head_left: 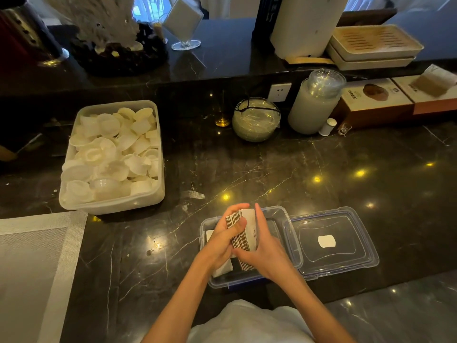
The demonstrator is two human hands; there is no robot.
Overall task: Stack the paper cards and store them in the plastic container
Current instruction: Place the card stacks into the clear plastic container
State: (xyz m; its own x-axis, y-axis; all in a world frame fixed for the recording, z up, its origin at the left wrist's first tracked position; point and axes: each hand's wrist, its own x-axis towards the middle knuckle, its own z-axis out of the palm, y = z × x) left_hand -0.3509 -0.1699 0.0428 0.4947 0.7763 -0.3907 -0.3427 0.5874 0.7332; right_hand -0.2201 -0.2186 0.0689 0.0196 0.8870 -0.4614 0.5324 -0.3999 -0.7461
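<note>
Paper cards (pixel 243 233) pressed between both hands' grip above plastic container (pixel 284 219).

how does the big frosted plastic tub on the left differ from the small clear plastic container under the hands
The frosted white plastic tub is larger and heaped with white shell-like cups; the small clear plastic container holds only a few white cards.
The tub is cloudy, the container see-through with a blue-edged rim.
Nobody touches the tub; the left hand and right hand hold a stack of paper cards over the container.
Both are rectangular, lidless, on the dark marble counter.

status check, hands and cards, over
Left hand and right hand clamp card stack over open container. Lid off, alongside. Nothing blocking.
</note>
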